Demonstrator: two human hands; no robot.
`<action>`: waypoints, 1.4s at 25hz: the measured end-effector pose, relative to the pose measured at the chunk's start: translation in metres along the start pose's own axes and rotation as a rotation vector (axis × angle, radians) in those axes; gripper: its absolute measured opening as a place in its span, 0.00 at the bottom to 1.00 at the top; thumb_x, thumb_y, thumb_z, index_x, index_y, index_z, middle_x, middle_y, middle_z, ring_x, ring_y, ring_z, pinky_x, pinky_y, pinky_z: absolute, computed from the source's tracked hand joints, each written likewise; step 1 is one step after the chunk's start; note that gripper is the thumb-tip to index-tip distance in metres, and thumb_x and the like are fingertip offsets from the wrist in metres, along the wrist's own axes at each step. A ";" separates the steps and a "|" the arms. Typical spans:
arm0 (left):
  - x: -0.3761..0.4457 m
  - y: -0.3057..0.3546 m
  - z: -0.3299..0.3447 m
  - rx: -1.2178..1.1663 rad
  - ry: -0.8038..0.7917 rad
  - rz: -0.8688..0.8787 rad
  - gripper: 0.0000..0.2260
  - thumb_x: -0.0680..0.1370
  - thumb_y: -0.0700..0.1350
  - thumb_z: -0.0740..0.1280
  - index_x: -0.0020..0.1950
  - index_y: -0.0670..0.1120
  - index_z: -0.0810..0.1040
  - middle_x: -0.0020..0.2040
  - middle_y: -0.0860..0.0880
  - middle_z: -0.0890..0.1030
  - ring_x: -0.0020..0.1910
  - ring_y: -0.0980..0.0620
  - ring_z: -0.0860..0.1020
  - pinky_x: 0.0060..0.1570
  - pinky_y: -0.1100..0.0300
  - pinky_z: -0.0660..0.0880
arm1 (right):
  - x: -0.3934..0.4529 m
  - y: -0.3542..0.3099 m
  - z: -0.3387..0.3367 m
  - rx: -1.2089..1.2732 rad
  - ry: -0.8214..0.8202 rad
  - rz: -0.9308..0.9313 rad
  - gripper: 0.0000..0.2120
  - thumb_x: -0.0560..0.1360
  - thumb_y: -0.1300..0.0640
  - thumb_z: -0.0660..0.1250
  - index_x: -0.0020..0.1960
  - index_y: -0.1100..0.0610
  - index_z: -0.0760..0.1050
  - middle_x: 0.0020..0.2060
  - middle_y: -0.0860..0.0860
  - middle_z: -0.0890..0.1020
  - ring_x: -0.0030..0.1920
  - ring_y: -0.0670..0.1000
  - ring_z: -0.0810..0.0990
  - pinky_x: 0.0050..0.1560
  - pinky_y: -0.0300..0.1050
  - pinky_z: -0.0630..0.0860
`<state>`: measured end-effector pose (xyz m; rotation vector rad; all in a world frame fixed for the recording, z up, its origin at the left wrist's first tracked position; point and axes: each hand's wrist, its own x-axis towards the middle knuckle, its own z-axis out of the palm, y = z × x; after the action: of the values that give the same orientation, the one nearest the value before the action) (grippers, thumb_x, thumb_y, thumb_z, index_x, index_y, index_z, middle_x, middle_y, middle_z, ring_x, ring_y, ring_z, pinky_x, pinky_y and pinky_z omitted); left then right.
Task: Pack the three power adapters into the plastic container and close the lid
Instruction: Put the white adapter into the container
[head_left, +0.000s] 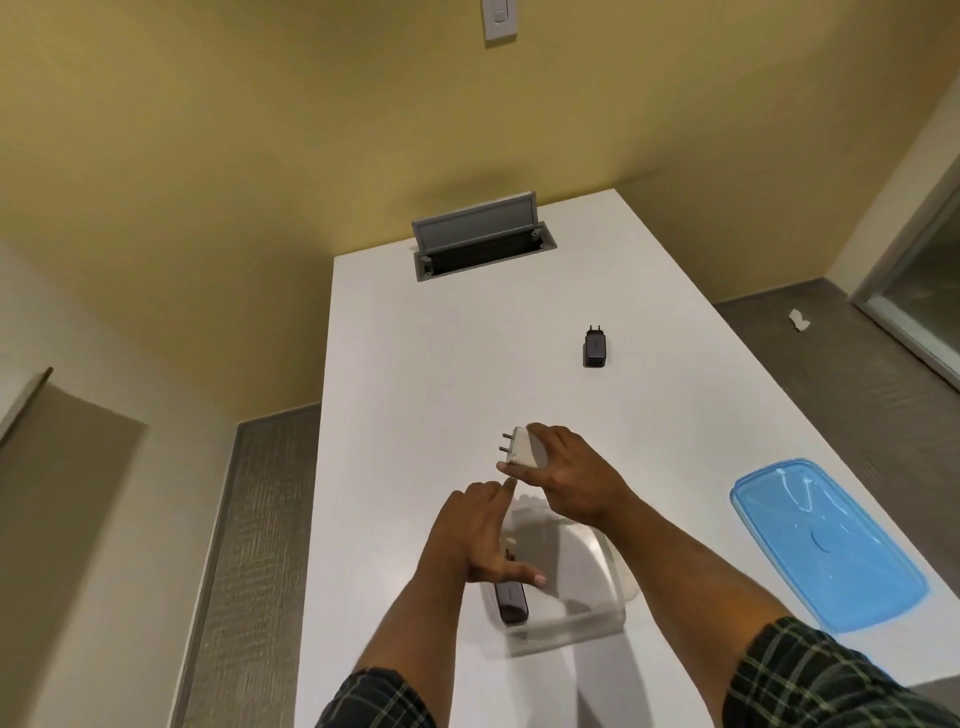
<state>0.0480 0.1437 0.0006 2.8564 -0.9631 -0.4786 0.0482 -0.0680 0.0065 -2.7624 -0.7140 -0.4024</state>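
White adapter (530, 448) is gripped in right hand (574, 480), above far end of container (597, 582). Left hand (480, 535) is held open over a black adapter (511, 603) in container. Lid (826, 545) lies right of container.

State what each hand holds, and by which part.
Right hand grips the white adapter around its body, prongs free. Left hand holds nothing.
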 end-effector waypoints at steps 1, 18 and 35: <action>-0.007 0.003 0.005 -0.006 -0.006 0.003 0.64 0.55 0.86 0.59 0.82 0.50 0.53 0.61 0.53 0.76 0.58 0.49 0.74 0.56 0.52 0.73 | -0.005 -0.005 -0.002 0.005 -0.019 -0.017 0.31 0.69 0.68 0.68 0.66 0.43 0.78 0.61 0.64 0.78 0.47 0.61 0.79 0.48 0.53 0.79; -0.029 0.009 0.018 -0.041 -0.153 -0.088 0.69 0.56 0.74 0.77 0.84 0.49 0.43 0.85 0.53 0.49 0.84 0.49 0.50 0.78 0.47 0.62 | -0.067 -0.035 0.015 0.172 -0.417 0.125 0.29 0.74 0.46 0.65 0.73 0.52 0.70 0.51 0.56 0.77 0.47 0.58 0.79 0.43 0.49 0.75; -0.035 0.015 0.020 -0.080 -0.180 -0.158 0.69 0.57 0.69 0.80 0.84 0.52 0.39 0.84 0.57 0.43 0.84 0.48 0.46 0.74 0.44 0.68 | -0.064 -0.071 0.069 0.136 -0.597 0.686 0.22 0.80 0.47 0.60 0.71 0.54 0.65 0.68 0.60 0.70 0.59 0.61 0.79 0.53 0.53 0.78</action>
<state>0.0071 0.1529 -0.0061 2.8671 -0.7254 -0.7826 -0.0274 -0.0137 -0.0661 -2.7656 0.1373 0.5987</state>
